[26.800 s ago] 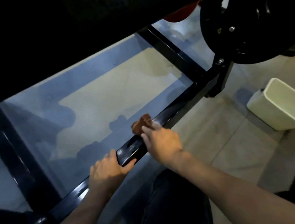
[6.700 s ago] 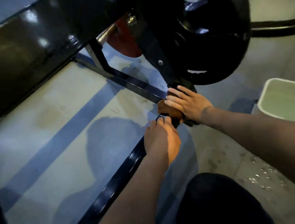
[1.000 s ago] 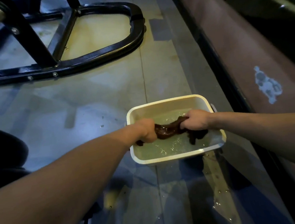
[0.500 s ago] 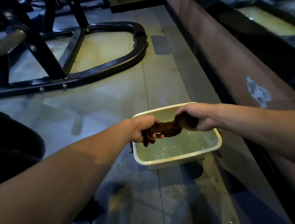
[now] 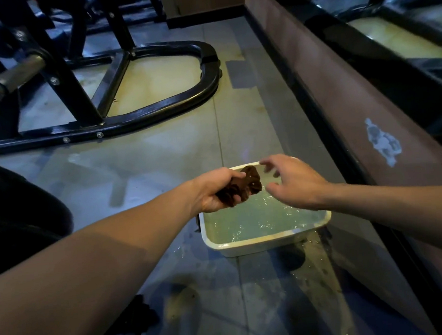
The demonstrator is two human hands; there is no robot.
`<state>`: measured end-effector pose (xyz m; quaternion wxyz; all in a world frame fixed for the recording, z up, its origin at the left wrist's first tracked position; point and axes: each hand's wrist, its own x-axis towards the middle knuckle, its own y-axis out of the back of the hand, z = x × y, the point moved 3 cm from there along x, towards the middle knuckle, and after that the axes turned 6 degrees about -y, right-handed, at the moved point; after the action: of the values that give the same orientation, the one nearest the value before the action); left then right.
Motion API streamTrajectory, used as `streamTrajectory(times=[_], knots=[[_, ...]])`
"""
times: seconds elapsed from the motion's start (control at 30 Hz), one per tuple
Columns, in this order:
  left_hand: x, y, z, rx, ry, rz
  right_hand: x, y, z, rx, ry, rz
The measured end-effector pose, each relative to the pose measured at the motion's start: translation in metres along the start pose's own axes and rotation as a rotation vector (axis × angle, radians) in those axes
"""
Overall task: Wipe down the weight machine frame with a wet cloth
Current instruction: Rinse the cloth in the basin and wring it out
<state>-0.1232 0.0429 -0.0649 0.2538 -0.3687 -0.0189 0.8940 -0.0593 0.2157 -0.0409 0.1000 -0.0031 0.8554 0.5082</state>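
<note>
My left hand [image 5: 211,192] gripped the bunched dark brown wet cloth [image 5: 242,185], and my fingers hid its lower end. The frame's upper parts ran off the picture's top and left edges; the dark shape low on the floor stayed hard to make out. My right hand [image 5: 292,183] hovered just beside the cloth, fingers spread, holding nothing. Wet grey floor [image 5: 160,151] lay open between the cream rectangular plastic tub [image 5: 260,242] and the black tubular weight machine frame [image 5: 157,109]. The tub held rippling, cloudy water [image 5: 258,217], right under both hands.
</note>
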Motion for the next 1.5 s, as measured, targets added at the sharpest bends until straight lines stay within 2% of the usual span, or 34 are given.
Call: streamTrajectory(times=[0.1, 0.2, 0.27, 0.3, 0.4, 0.47, 0.6, 0.73, 0.87, 0.97, 1.03, 1.13, 1.2, 1.3, 1.33, 1.4, 1.47, 1.5], knots=[[-0.011, -0.008, 0.007, -0.046, 0.001, -0.155, -0.009, -0.007, 0.009, -0.188, 0.209, -0.066], [-0.021, -0.019, 0.011, -0.022, 0.006, -0.345, -0.007, -0.006, 0.009, -0.075, 0.338, 0.111], [-0.027, -0.026, 0.012, 0.055, 0.009, -0.407, -0.001, 0.002, 0.007, 0.06, 0.354, 0.158], [-0.029, -0.026, 0.011, 0.117, 0.01, -0.409, 0.002, 0.006, 0.006, 0.05, 0.378, 0.15], [-0.027, -0.027, 0.007, 0.43, -0.011, -0.338, 0.012, 0.015, 0.007, -0.176, 0.414, 0.029], [-0.021, -0.028, 0.005, 0.743, -0.068, -0.265, 0.014, 0.015, 0.007, -0.318, 0.378, -0.087], [-0.012, -0.035, 0.013, 1.31, -0.326, -0.103, 0.02, 0.013, 0.005, -0.378, 0.279, -0.22], [-0.016, -0.036, 0.025, 1.66, -0.625, 0.083, 0.033, 0.011, -0.001, -0.228, 0.068, -0.336], [-0.021, -0.03, 0.029, 1.81, -0.818, 0.125, 0.03, 0.01, -0.003, 0.186, -0.235, -0.707], [-0.022, -0.024, 0.03, 1.915, -0.893, 0.146, 0.028, 0.01, -0.005, 0.294, -0.271, -0.767], [-0.02, -0.02, 0.031, 1.814, -0.863, 0.191, 0.031, 0.006, -0.005, 0.3, -0.218, -0.656], [-0.013, -0.012, 0.025, 1.346, -0.523, 0.216, 0.034, 0.006, -0.002, 0.042, 0.074, -0.209], [-0.013, -0.009, 0.018, 0.981, -0.247, 0.15, 0.024, 0.01, 0.0, -0.148, 0.348, 0.005], [-0.028, -0.016, 0.016, 0.529, -0.009, -0.104, 0.011, 0.005, 0.004, -0.485, 0.669, 0.104], [-0.034, -0.02, 0.016, 0.408, 0.04, -0.219, 0.009, 0.003, 0.004, -0.503, 0.724, 0.159], [-0.047, -0.03, 0.017, 0.247, 0.093, -0.419, 0.006, 0.007, -0.004, -0.355, 0.797, 0.304], [-0.056, -0.035, 0.018, 0.213, 0.114, -0.504, 0.004, 0.017, -0.013, -0.242, 0.855, 0.385], [-0.057, -0.036, 0.019, 0.247, 0.115, -0.503, 0.005, 0.02, -0.016, -0.235, 0.866, 0.36]])
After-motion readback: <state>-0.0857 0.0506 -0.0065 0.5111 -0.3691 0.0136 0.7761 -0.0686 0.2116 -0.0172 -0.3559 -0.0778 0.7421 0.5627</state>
